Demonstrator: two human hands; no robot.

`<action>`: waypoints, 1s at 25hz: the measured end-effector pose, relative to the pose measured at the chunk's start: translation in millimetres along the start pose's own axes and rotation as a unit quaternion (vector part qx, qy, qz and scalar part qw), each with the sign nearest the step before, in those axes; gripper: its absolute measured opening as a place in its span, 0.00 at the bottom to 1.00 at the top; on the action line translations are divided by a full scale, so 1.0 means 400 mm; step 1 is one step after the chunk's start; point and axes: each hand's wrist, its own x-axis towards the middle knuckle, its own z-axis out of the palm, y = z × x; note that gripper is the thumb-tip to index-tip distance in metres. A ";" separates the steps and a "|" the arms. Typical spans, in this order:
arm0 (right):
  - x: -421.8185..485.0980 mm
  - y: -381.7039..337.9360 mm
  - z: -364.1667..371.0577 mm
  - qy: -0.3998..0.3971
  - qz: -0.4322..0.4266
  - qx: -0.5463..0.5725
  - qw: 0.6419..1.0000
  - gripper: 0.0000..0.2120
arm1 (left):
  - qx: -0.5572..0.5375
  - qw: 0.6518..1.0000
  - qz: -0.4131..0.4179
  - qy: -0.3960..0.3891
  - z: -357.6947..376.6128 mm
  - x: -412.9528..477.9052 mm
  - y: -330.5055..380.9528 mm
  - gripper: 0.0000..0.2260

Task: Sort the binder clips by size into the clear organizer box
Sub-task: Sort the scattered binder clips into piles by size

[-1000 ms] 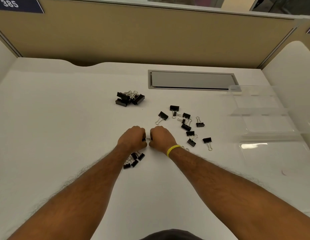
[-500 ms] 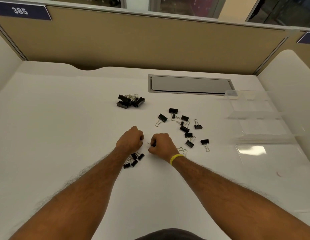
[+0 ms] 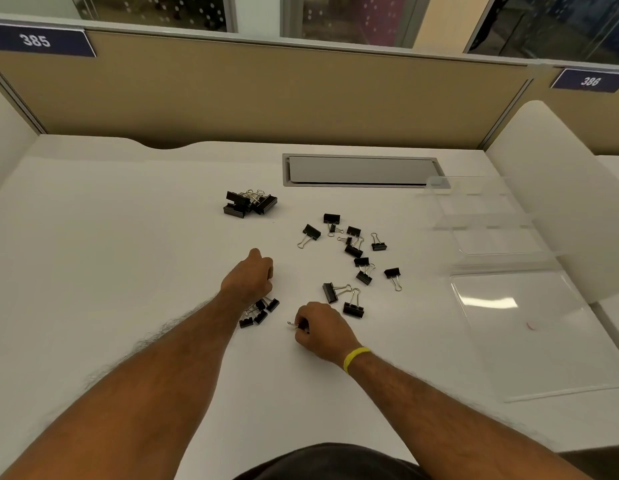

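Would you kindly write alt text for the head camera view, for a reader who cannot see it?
Two bare hands work over a white desk: the right hand pinches a small binder clip, the left hand is closed beside a cluster of small clips. More black clips lie scattered ahead, and the clear organizer box stands open at right.

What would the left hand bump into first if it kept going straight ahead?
Probably the pile of large clips. The left hand points up the desk towards it, with bare surface between, though the exact line is hard to judge.
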 end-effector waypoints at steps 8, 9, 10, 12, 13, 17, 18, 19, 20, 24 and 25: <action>-0.041 0.061 -0.015 0.039 0.069 0.063 0.995 0.06 | 0.035 0.997 -0.042 0.046 -0.030 -0.035 -0.010 0.05; -0.046 0.066 -0.013 0.036 0.078 0.070 0.994 0.06 | 0.031 0.997 -0.046 0.061 -0.036 -0.042 -0.015 0.06; -0.049 0.069 -0.011 0.034 0.084 0.078 0.993 0.07 | 0.018 0.995 -0.049 0.084 -0.043 -0.050 -0.018 0.07; -0.053 0.070 -0.009 0.037 0.090 0.096 0.991 0.07 | -0.053 0.987 -0.050 0.140 -0.055 -0.077 -0.008 0.07; -0.054 0.069 -0.009 0.041 0.093 0.110 0.989 0.08 | -0.109 0.980 -0.051 0.158 -0.058 -0.097 0.005 0.07; -0.058 0.077 -0.005 0.039 0.093 0.143 0.985 0.09 | -0.312 0.935 -0.065 0.156 -0.001 -0.225 0.073 0.06; -0.062 0.082 -0.002 0.041 0.089 0.147 0.984 0.10 | -0.332 0.928 -0.078 0.150 0.029 -0.259 0.086 0.05; -0.064 0.086 0.003 0.041 0.084 0.149 0.984 0.10 | -0.351 0.920 -0.100 0.143 0.061 -0.291 0.094 0.05; -0.066 0.088 0.006 0.040 0.078 0.149 0.985 0.10 | -0.373 0.910 -0.127 0.132 0.090 -0.317 0.100 0.05; -0.071 0.081 0.008 0.019 0.051 0.108 0.993 0.17 | -0.441 0.868 -0.207 0.101 0.167 -0.357 0.114 0.06; -0.072 0.077 0.007 0.011 0.042 0.090 0.995 0.19 | -0.452 0.861 -0.212 0.097 0.174 -0.357 0.117 0.05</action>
